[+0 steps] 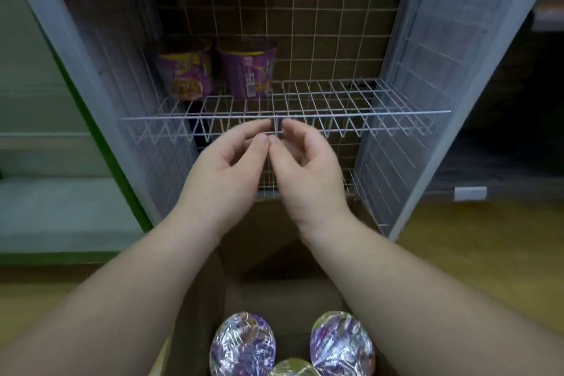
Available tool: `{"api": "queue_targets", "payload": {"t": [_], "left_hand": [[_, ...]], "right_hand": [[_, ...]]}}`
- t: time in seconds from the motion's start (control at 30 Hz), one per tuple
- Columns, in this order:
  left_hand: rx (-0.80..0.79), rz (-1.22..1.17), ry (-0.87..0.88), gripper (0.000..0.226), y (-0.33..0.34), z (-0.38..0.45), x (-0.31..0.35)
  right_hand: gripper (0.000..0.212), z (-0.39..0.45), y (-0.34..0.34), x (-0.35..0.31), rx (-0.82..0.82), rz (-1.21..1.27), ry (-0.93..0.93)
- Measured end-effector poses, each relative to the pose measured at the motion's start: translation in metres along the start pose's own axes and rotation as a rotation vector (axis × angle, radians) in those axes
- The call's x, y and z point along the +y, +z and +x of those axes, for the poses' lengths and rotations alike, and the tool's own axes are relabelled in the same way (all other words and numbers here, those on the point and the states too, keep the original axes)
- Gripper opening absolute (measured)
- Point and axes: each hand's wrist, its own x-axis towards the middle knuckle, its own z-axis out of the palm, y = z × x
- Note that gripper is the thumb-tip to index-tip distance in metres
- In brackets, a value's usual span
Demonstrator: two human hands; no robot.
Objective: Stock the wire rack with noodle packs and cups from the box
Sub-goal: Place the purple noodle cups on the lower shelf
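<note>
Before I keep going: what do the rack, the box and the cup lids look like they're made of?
Rack: thin metal wire, probably white-coated, judging by the slim welded grid. Box: plain brown cardboard, matte, with folded flaps. Cup lids: shiny wrinkled film over them, likely plastic shrink-wrap or foil; the glare doesn't settle which.

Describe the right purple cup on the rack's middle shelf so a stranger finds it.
On the wire rack's middle shelf, two purple cups stand at the back left. It is the right cup, turned to show its barcode, unlike the left cup.
</note>
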Motion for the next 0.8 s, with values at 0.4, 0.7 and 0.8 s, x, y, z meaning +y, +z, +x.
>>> {"api": "queue_targets", "payload": {"t": [0.4,0.7,0.8], "left_hand": [[-0.166,0.139,-0.269,0.039,0.031,-0.056,-0.078],[-0.252,0.259,-0.315,0.043,0.046,-0.072,-0.13],[-0.282,0.254,-0.344,0.044,0.052,-0.082,-0.15]], "right_hand": [[0.056,-0.069,-0.025,0.09,0.032,0.013,0.357],[0.064,-0.086,-0.02,0.14,0.058,-0.079,0.412],[0.063,-0.09,-0.015,0.158,0.068,-0.135,0.433]]}}
